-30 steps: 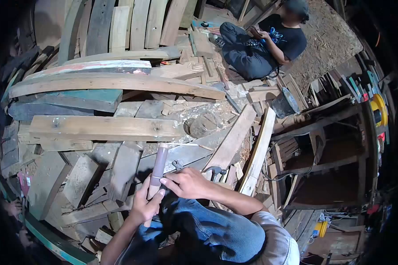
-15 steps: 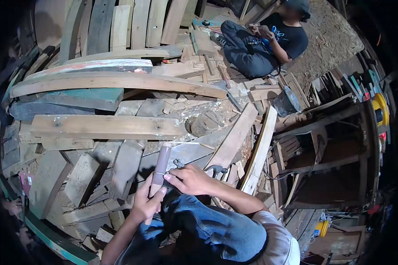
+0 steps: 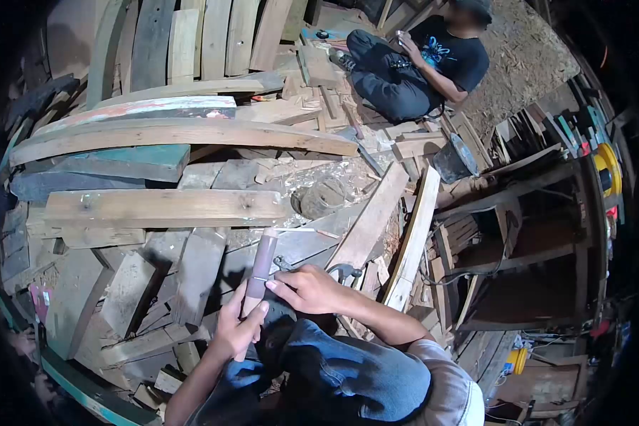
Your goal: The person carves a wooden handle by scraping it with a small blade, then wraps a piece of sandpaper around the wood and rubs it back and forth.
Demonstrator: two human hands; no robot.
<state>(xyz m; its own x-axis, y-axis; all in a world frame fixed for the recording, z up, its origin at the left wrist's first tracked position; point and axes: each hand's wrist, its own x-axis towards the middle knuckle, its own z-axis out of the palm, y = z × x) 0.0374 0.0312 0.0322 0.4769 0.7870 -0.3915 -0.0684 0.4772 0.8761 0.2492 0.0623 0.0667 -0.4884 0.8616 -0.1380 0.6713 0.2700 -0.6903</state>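
My left hand [image 3: 240,323] is closed around a round stick [image 3: 264,254], which stands tilted above my lap. Its upper part is smooth and purplish-brown, while the lower part is pale wood and comes out below my fist. My right hand [image 3: 311,290] is closed, its thumb pressed against the stick's middle, just above my left fingers. A thin pale line crosses the stick at that thumb; what the right fingers pinch there is too small to make out. Beyond my right hand a dark metal clamp-like tool [image 3: 344,272] lies by a plank.
A thick wooden beam [image 3: 163,207] and long curved timbers [image 3: 184,133] lie ahead. Two planks [image 3: 413,238] slant at the right, near a dark bucket [image 3: 454,160] and wooden shelving [image 3: 525,259]. Another person [image 3: 419,64] sits cross-legged at the back. Wood scraps litter the ground.
The view has shifted slightly. My hands keep nearly the same hold on the stick. The other person's hands have come closer together and higher.
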